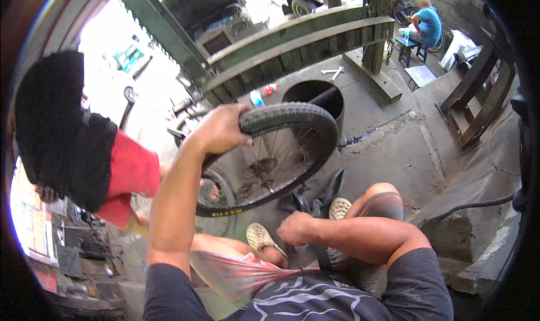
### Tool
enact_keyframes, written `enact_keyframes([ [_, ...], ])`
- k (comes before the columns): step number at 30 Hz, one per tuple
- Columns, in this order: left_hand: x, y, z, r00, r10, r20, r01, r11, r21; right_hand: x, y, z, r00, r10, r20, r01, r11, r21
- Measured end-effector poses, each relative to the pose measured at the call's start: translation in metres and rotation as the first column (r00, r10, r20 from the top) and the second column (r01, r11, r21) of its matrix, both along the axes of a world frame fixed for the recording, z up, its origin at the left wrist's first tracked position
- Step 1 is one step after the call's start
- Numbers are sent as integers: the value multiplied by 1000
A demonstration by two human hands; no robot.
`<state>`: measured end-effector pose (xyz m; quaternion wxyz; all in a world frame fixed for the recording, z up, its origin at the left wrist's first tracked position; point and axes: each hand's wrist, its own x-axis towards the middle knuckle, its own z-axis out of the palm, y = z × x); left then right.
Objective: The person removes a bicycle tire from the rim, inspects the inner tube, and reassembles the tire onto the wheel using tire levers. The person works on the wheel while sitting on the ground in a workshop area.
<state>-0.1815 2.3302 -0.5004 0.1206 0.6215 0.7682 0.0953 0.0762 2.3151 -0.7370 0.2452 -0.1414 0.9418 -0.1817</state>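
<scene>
A bicycle wheel point(292, 114) with a black knobby tyre is tilted up in front of me. Its spokes and dark hub show in the middle. The fingers of my left hand point(225, 131) are wrapped round the tyre at its upper left. Below the wheel, close to my lap, my right hand point(295, 229) is closed with its back toward me. Whatever it may hold is hidden. Just beyond that hand lie black, floppy, rubber-like pieces point(329, 192), and I cannot tell whether it touches them.
A black round bin point(326, 96) stands behind the wheel, with wrenches point(333, 72) on the floor beyond. Another person in black and red point(132, 163) stands close on my left. Farther right, a person in blue point(428, 27) sits on a stool. Concrete steps point(478, 253) rise at right.
</scene>
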Motion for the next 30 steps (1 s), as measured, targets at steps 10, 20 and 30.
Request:
enact_keyframes([
  [10,-87,-70,-22,960,227,166,-223,974,-41,6,-1,9,994,87,-67,-86,996,16],
  [20,-173,-71,-75,828,414,379,-431,901,-44,6,7,2,992,-78,-97,76,997,-18],
  [30,-209,-101,-68,778,496,386,-471,866,-165,9,-8,25,998,-12,-67,7,998,-70],
])
